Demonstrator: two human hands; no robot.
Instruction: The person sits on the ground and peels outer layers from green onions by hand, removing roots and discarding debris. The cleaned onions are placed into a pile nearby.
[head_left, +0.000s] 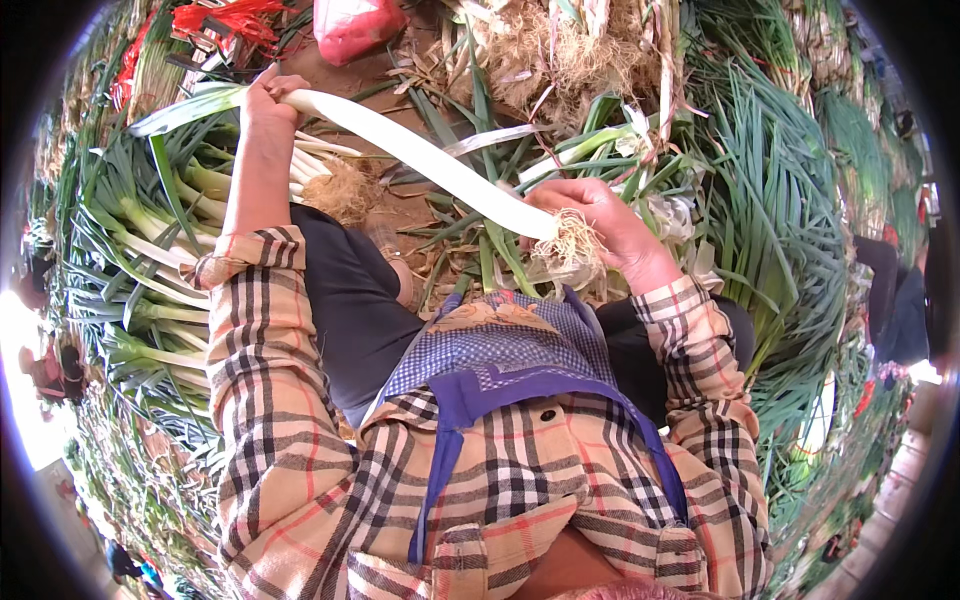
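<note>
A long, peeled white leek (420, 154) stretches slantwise in front of me, bowed slightly. My left hand (274, 99) is closed around its upper part, where the green leaf end (191, 109) sticks out to the left. At the lower right end, my right hand (596, 214) curls behind the stalk, beside the tuft of pale roots (574, 238). Its fingertips are partly hidden by the stalk and roots. Thin, translucent peelings (559, 271) hang just under the roots, above the blue checked apron (502, 345) on my lap.
Leeks with white stalks (176, 311) lie piled to my left. A heap of green leek leaves (787, 202) rises on the right. Dry, rooty leek bundles (577, 60) stand ahead, near a red bag (356, 30) and red twine (229, 21). Leaf scraps (442, 247) litter the ground.
</note>
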